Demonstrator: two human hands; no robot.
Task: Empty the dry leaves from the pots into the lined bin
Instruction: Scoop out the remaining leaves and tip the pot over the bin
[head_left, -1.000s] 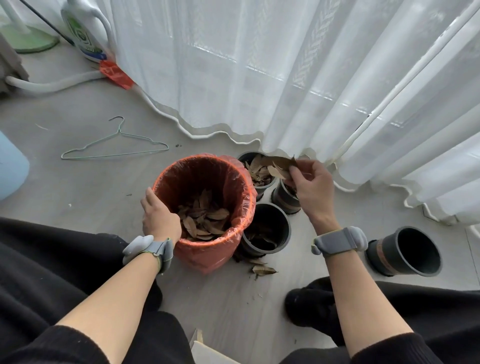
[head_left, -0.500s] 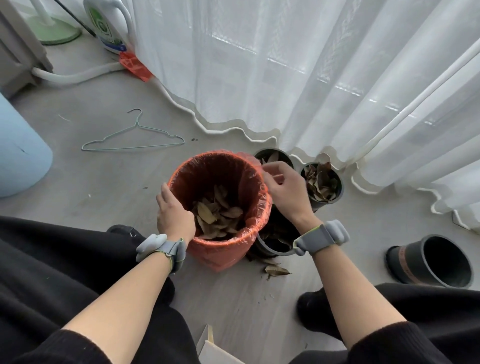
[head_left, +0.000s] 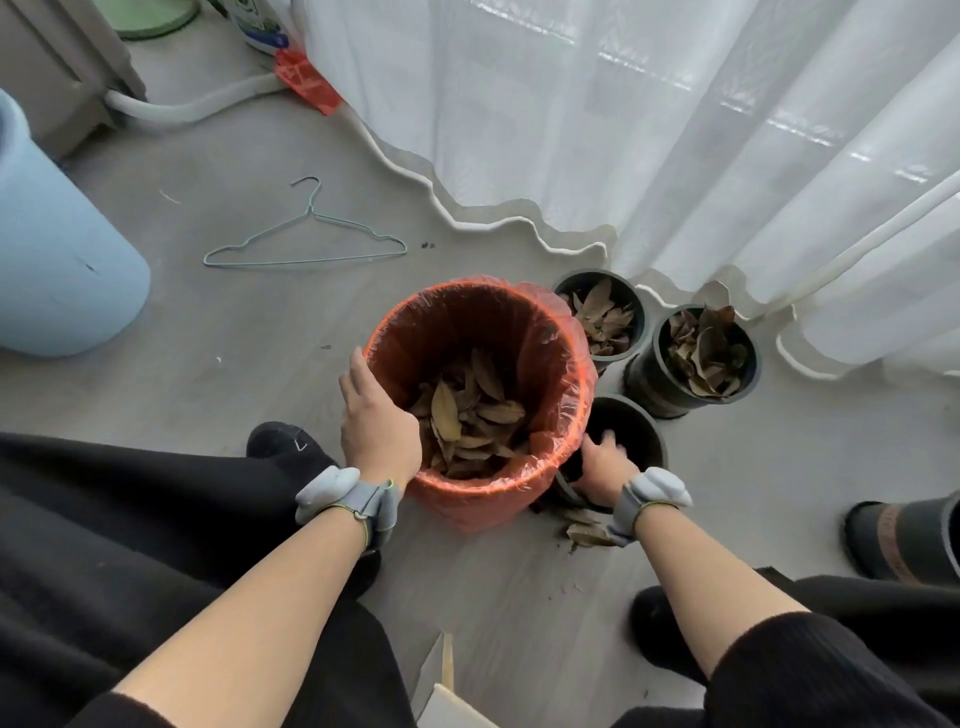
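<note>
The bin (head_left: 519, 297), lined with orange plastic, stands on the floor and holds dry leaves (head_left: 467, 415). My left hand (head_left: 376, 421) grips its near-left rim. My right hand (head_left: 602, 465), blurred, is at the near rim of a dark pot (head_left: 641, 426) touching the bin's right side; the pot's inside looks dark. Behind it stand two black pots full of dry leaves, one (head_left: 638, 312) against the bin and one (head_left: 644, 382) further right. A few leaves (head_left: 587, 532) lie on the floor under my right wrist.
An empty black pot (head_left: 909, 535) lies on its side at the right edge. A white curtain (head_left: 623, 130) hangs just behind the pots. A wire hanger (head_left: 306, 244) and a pale blue container (head_left: 57, 270) are to the left. My legs flank the bin.
My right hand carried leaves from the far pots to the bin, then dropped to the near pot beside the bin. More leaves lie in the bin. My left hand stayed on the rim.
</note>
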